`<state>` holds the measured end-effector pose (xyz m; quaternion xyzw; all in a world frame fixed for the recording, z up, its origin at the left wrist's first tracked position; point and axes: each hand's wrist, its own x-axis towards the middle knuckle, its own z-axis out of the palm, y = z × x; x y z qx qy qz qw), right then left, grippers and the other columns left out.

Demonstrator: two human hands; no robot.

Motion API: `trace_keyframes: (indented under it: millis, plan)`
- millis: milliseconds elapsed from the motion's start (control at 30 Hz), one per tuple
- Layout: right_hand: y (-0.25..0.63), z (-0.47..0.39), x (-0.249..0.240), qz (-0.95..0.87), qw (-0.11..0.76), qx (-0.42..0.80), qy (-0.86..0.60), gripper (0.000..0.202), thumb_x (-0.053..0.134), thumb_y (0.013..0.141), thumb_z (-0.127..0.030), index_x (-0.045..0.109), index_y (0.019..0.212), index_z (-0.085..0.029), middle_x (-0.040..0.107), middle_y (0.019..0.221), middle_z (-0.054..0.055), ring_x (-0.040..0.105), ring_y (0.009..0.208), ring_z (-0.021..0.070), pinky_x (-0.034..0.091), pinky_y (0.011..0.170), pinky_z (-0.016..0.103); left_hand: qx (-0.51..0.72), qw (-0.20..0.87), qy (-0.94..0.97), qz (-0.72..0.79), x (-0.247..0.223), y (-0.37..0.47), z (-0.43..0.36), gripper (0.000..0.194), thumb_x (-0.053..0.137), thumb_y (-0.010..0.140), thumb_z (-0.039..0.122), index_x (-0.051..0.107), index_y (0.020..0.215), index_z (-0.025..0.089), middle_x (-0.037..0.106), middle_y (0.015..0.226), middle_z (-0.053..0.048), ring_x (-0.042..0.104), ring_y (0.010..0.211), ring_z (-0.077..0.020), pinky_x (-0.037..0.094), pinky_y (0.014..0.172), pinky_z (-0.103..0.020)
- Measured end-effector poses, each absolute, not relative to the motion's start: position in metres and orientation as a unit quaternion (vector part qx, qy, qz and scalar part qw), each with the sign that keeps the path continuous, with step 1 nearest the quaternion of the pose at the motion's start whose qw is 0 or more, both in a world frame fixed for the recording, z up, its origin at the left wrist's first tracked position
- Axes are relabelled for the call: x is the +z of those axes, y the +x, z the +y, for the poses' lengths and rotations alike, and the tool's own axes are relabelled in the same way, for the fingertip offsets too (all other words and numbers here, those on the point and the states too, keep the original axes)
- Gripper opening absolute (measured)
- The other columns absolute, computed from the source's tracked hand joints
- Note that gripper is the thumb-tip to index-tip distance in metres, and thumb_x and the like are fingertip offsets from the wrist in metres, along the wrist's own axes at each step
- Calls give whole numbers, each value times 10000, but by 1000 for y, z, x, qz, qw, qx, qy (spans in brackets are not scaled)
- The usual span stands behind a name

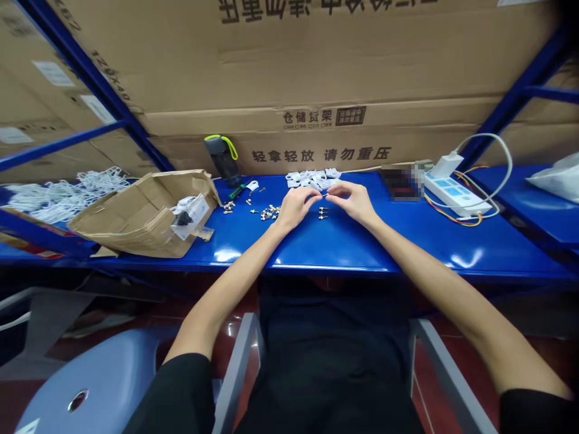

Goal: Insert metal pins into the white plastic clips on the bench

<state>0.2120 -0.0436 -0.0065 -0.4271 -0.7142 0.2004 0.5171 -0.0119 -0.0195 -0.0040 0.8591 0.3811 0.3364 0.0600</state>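
Note:
My left hand (295, 206) and my right hand (353, 201) meet over the blue table, fingertips pinched close together. Between them is a small screw-like metal part (324, 196), partly hidden by the fingers. Just below it lie a few similar small metal parts (322, 213) in a short column. Beside my left hand is a loose pile of small brass-coloured parts (270, 212), with more scattered to its left. White plastic pieces (312, 179) lie in a cluster behind both hands.
An open cardboard box (136, 211) holds a white packet, with white cords (67, 196) heaped farther left. A dark bottle (225, 160) stands behind a green-handled tool (237, 192). On the right lies a power strip (459, 193) with looping cables. Large cartons (316, 72) wall off the back.

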Motion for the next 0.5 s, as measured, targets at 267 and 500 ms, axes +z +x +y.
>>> trace_keyframes:
  millis: [267, 500]
  plan:
    - [215, -41, -7, -698, 516, 269, -417, 490, 907, 761, -661, 873, 955, -212, 865, 1030, 96, 820, 965, 328, 660, 951, 460, 344, 56, 861, 372, -1, -14, -20, 284, 565, 1134, 408, 789, 1110, 235, 824, 1188, -45, 727, 1059, -228, 486, 1043, -364]
    - [216, -43, -5, -690, 511, 303, -414, 481, 923, 750, -650, 887, 970, -224, 868, 1056, 97, 819, 1031, 345, 654, 1015, 489, 349, 50, 863, 361, 0, -15, -20, 285, 560, 1134, 405, 791, 1121, 238, 818, 1189, -51, 735, 1071, -228, 504, 1053, -373]
